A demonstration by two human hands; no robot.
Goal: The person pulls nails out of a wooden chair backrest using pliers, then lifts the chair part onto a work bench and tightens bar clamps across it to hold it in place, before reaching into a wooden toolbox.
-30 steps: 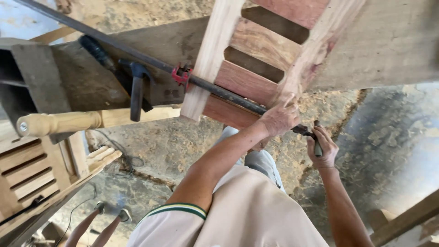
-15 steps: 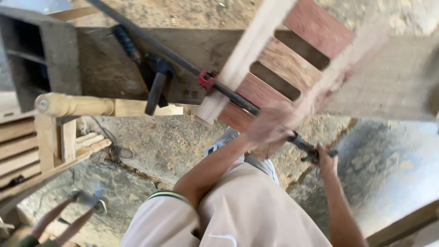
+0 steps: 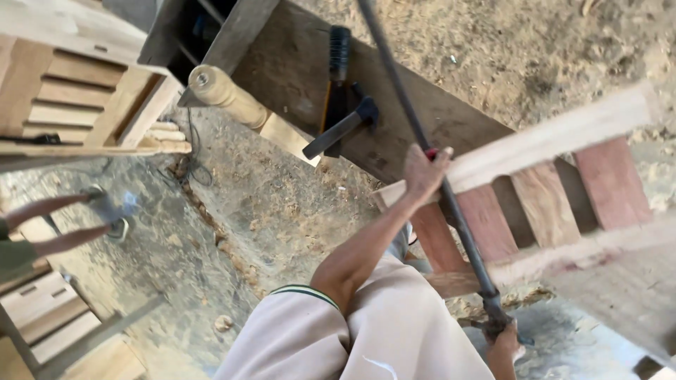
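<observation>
**Both hands on a long bar clamp across a slatted wooden frame**

While the view tilts steeply down, the left hand (image 3: pixel 424 171) sits at the far rail of the wooden frame (image 3: pixel 549 197), fingers curled over the red jaw piece of the bar clamp (image 3: pixel 451 204) where it meets the pale rail. Right hand (image 3: pixel 501 345), low at the near edge, is clenched around the clamp's handle end; its fingers are partly cut off by the picture edge. Bar runs dark and straight from the top of the view, across the frame's reddish slats, down to the near rail. Frame lies to the right, blurred, resting against a rough workbench (image 3: pixel 394 105).

On the bench, left of the bar: a hammer (image 3: pixel 341 130) beside a black-handled tool. A turned wooden leg (image 3: pixel 225 95) juts out further left. Slatted furniture (image 3: pixel 84 105) stands far left. Ground is dirt with sawdust. Another person's sandalled foot (image 3: pixel 113 207) shows at left.
</observation>
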